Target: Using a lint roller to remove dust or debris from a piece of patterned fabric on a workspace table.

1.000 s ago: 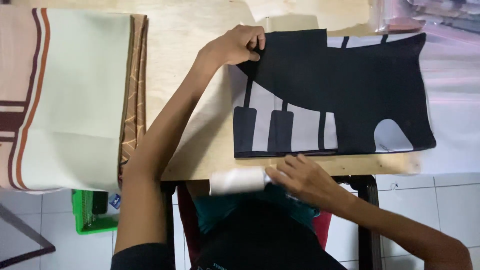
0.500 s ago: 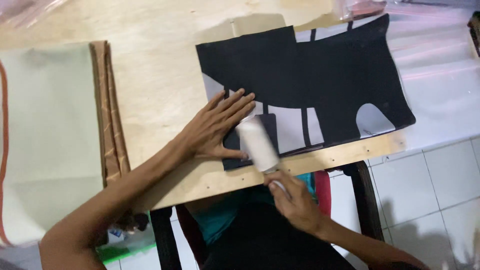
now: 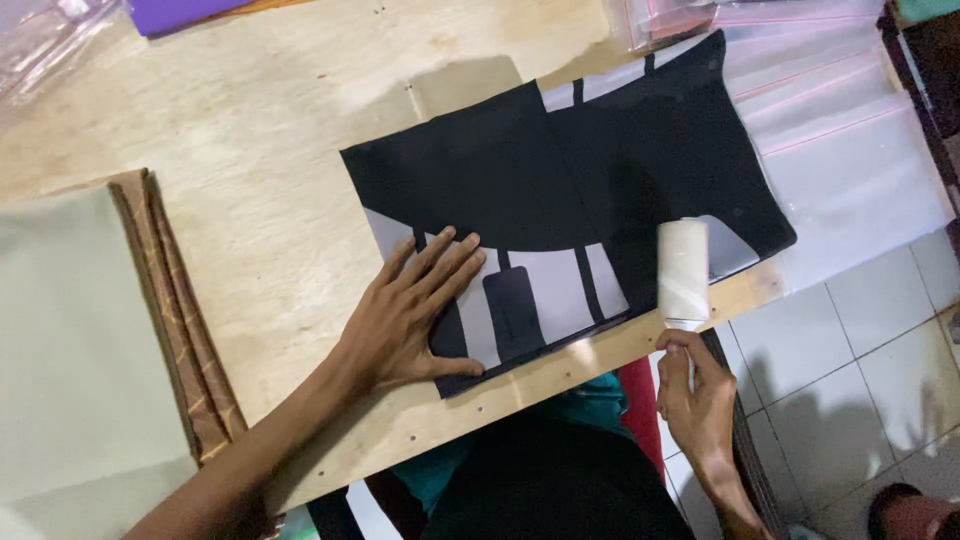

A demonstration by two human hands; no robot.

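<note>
Pressing left hand (image 3: 415,315) flat on garment (image 3: 560,190); right hand (image 3: 695,385) grip closed round lint roller (image 3: 683,270).

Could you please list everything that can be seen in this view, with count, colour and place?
Folded garment: one, black with grey panels, flat on the table near its front edge.
Lint roller: one, white, on the garment's right part.
Plywood table: one, pale wood, fills most of the view.
Folded cloth stack: one, cream over brown patterned, at the left.
Clear plastic bags: several, see-through, at the right end of the table.
Purple item: one, top left edge.
Tiled floor: white, lower right.
Left hand: pressed flat on the garment.
Right hand: grips the roller's handle.
</note>
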